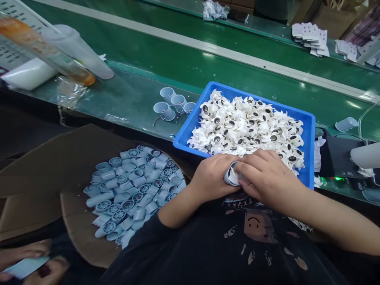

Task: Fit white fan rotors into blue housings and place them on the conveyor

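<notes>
My left hand [211,176] is wrapped around a light blue cylindrical housing [228,179], its open end tilted toward me. A white fan wheel [233,177] shows inside that opening. The fingers of my right hand [264,172] are closed at the rim, pressed on the white fan wheel; their tips are partly hidden. Just beyond both hands, a blue tray [308,158] holds a heap of white fan wheels [237,122] with dark round hubs. Several light blue housings with short wires, one a cup-like housing [164,111], stand left of the tray.
At lower left a cardboard box [74,233] holds a pile of housings [133,194]. Another person's hands [44,261] hold a pale blue piece beside it. A green conveyor [166,43] runs behind. Right of the tray are a black device [341,154] and a lone housing [346,124].
</notes>
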Available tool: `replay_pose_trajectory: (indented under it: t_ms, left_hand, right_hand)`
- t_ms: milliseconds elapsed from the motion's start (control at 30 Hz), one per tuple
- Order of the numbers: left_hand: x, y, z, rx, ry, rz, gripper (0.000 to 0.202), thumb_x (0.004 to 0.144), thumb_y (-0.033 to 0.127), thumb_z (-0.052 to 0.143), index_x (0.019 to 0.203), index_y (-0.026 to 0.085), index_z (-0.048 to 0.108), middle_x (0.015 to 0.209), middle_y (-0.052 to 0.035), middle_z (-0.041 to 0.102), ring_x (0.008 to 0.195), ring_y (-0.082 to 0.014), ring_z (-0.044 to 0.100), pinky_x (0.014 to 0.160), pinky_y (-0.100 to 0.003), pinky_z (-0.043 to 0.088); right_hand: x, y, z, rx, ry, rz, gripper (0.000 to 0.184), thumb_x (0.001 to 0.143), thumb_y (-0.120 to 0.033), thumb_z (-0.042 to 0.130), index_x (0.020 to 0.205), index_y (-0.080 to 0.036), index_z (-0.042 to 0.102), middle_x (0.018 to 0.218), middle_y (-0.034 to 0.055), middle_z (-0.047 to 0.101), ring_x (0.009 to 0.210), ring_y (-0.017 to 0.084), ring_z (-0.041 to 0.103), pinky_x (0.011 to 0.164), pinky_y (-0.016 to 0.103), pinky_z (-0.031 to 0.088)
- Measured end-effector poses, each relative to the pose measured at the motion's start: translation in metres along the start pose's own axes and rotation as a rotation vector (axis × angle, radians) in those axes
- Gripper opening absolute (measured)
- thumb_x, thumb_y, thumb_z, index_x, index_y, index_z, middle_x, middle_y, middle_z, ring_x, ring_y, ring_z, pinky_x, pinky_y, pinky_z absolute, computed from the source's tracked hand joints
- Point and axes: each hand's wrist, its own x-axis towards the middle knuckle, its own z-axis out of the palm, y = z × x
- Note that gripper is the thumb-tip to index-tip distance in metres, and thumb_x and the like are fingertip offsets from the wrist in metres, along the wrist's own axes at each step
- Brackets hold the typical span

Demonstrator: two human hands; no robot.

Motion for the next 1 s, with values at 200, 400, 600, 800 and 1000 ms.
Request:
replay_pose_trajectory:
  t_ms: [200, 400, 600, 800, 1000]
  left_hand:
    - [-0.002, 0.005, -0.006, 0.056, 0.043, -0.062, 0.029, 0.081, 0.032, 0.061, 0.105, 0.015, 0.058, 0.097, -0.0093, 0.074, 0.089, -0.0225, 0.072, 0.081, -0.032, 0.058]
    - [0.0, 0.01, -0.011, 0.056, 0.042, -0.086, 0.031, 0.081, 0.035, 0.062, 0.106, 0.018, 0.058, 0.1, -0.0076, 0.074, 0.09, -0.0218, 0.072, 0.082, -0.032, 0.058]
    - [-0.003, 0.015, -0.005, 0.186, 0.088, 0.029, 0.03, 0.083, 0.033, 0.059, 0.109, 0.017, 0.06, 0.095, -0.0088, 0.075, 0.086, -0.0236, 0.073, 0.078, -0.034, 0.059]
    - [0.001, 0.014, -0.01, -0.038, -0.141, -0.04, 0.028, 0.078, 0.039, 0.068, 0.095, 0.018, 0.061, 0.081, -0.003, 0.073, 0.072, -0.0189, 0.071, 0.064, -0.027, 0.056]
    - [0.0, 0.018, -0.011, 0.254, 0.081, 0.003, 0.025, 0.08, 0.031, 0.057, 0.099, 0.016, 0.061, 0.079, -0.0059, 0.072, 0.072, -0.0218, 0.07, 0.064, -0.031, 0.053]
  right_hand:
    - [0.002, 0.011, 0.016, 0.287, 0.092, 0.012, 0.016, 0.091, -0.019, 0.053, 0.105, -0.015, 0.062, 0.091, 0.0065, 0.065, 0.08, 0.02, 0.055, 0.07, 0.033, 0.041]
    - [0.001, 0.009, 0.004, 0.329, 0.192, 0.011, 0.016, 0.09, -0.018, 0.052, 0.1, -0.012, 0.063, 0.078, 0.0038, 0.058, 0.071, 0.016, 0.051, 0.064, 0.029, 0.038]
    - [0.001, 0.003, 0.002, 0.143, -0.006, 0.0, 0.018, 0.097, -0.026, 0.054, 0.096, -0.017, 0.07, 0.077, 0.0043, 0.057, 0.071, 0.017, 0.044, 0.066, 0.031, 0.031]
    - [0.008, 0.018, 0.002, 0.231, -0.085, -0.203, 0.01, 0.093, -0.019, 0.061, 0.094, -0.019, 0.072, 0.077, 0.0025, 0.058, 0.072, 0.017, 0.042, 0.066, 0.032, 0.026]
    - [0.014, 0.023, 0.011, 0.383, 0.022, -0.151, 0.024, 0.097, -0.028, 0.056, 0.081, -0.017, 0.071, 0.07, 0.0012, 0.053, 0.066, 0.015, 0.042, 0.065, 0.03, 0.03]
